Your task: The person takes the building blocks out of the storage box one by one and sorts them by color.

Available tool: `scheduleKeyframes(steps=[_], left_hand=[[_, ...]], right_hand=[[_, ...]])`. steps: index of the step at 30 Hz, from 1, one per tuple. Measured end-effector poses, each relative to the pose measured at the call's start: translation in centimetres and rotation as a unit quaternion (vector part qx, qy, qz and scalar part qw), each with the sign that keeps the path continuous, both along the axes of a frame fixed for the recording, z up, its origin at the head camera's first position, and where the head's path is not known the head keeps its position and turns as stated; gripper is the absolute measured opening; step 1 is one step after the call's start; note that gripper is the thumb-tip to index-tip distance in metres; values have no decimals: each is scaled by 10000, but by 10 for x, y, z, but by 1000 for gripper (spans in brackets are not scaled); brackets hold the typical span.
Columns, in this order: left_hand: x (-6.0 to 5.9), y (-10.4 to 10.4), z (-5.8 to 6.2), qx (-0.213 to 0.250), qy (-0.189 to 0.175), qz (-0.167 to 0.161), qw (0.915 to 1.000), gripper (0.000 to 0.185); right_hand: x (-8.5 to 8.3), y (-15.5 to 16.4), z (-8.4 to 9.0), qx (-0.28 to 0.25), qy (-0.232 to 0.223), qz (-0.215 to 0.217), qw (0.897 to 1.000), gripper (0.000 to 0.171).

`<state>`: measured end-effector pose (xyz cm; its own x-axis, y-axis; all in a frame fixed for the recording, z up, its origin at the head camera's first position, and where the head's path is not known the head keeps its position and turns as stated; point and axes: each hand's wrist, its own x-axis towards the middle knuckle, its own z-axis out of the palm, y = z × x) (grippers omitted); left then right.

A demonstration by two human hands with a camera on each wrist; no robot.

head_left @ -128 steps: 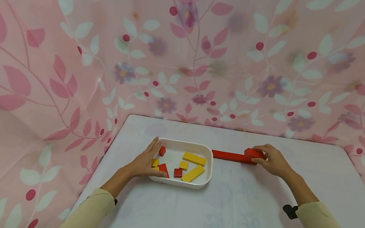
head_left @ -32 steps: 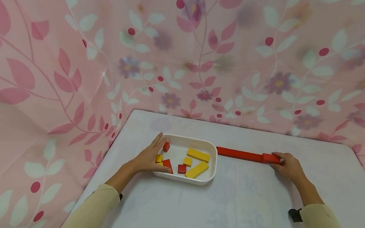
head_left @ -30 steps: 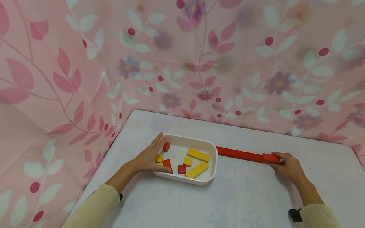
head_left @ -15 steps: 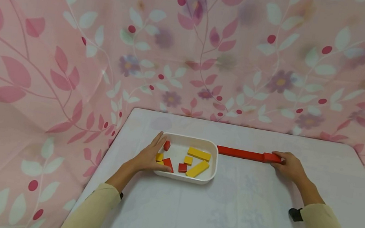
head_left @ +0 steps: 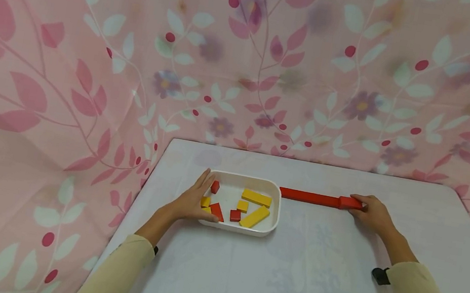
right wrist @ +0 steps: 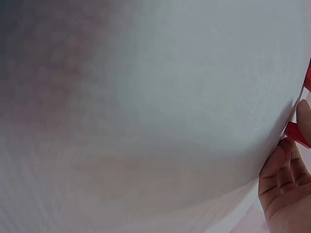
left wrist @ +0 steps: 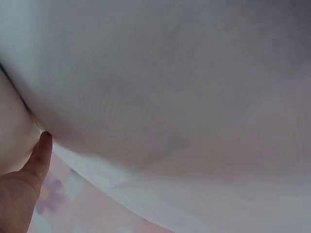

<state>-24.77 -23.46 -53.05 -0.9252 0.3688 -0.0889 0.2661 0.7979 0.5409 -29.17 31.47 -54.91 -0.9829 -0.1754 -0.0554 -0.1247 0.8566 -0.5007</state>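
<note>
Red block [head_left: 349,203] in right grip [head_left: 372,213]; yellow blocks [head_left: 256,197] head-view only.

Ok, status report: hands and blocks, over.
Left hand on left end of white tray. Right hand gripping red block at right end of red strip. Tray sits at strip's left end, contact unclear; nothing visibly blocking right hand.

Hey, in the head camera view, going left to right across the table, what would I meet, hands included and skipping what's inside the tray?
Left hand, white tray, long red strip, red block, right hand.
</note>
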Motion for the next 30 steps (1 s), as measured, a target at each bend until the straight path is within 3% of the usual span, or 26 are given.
scheduleKeyframes(steps=[8,15,19,25,30], left_hand=[[1,1,0,-7,-90,-62,9999,132],[1,0,0,50,-63,-52,10000,130],[0,-1,-1,113,-46,21,9999,130],[-2,-1,-3,55,18,54,10000,129],[-1,0,-2,31,-17,75,10000,130]], right_hand=[[6,2,3,-98,-137,54,9998,74],[12,2,21,-219,-377,19,9990,81],[14,-3,29,-297,-167,-111,9994,83],[14,-20,41,-851,422,-162,9953,83],[15,-34,47,-1314,375,-80,9906,81]])
